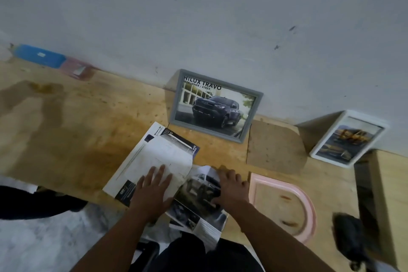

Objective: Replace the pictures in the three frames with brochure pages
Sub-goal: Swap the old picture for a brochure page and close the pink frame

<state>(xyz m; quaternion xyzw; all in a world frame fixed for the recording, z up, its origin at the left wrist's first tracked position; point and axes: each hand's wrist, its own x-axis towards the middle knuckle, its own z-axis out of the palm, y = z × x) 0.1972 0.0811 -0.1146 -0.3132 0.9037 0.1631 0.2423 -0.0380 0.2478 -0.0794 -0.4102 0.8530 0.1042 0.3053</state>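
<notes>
The left hand (pixel 154 187) presses flat, fingers straight, on the white brochure (pixel 154 161); the right hand (pixel 229 190), just beside it, pinches a truck page (pixel 198 192); the empty pink frame (pixel 284 203), just right of that hand, lies nearer it.

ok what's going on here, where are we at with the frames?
A person is working on the brochure on the wooden table. The left hand presses flat on it; the right hand grips a truck page. The grey frame and white frame lean on the wall with car pictures in them. The pink frame lies flat, empty.
</notes>
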